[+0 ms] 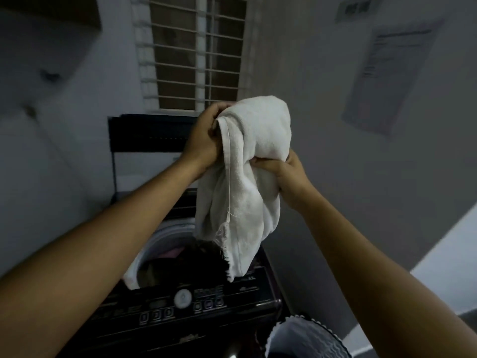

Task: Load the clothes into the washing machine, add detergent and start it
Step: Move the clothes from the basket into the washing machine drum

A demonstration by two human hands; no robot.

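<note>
A white towel [247, 177] with a frayed lower edge hangs in the air above the open drum of a black top-loading washing machine [185, 308]. My left hand [204, 138] grips its upper left corner. My right hand [286, 177] clutches its right side, lower down. Dark and pinkish clothes [178, 259] lie inside the drum. The lid [152, 133] stands raised at the back. A control panel with a round white dial [182, 298] and several buttons faces me at the front.
A pale laundry basket [304, 339] with a scalloped rim stands at the lower right beside the machine. A barred window [196, 50] sits behind the machine. Paper notices [392, 73] hang on the right wall. The room is dim.
</note>
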